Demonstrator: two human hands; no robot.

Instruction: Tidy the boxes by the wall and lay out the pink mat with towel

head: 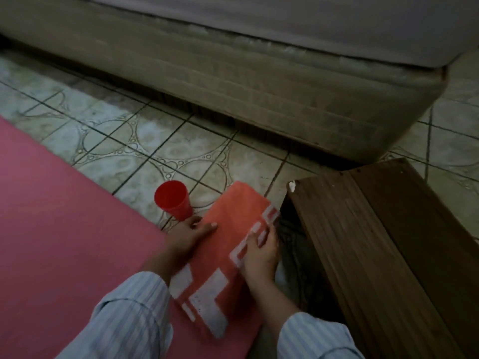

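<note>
A folded orange towel [228, 242] with white block patterns lies at the far corner of the pink mat [64, 229], which is spread flat on the tiled floor. My left hand [186, 237] holds the towel's left edge, fingers on top. On the towel's right edge, over the white pattern, my right hand [260, 255] grips it. Both sleeves are light blue striped.
A red plastic cup [174, 199] stands upright on the tiles just beyond my left hand. A dark wooden box or bench [388, 242] sits close on the right. A mattress [259, 81] on the floor runs across the back.
</note>
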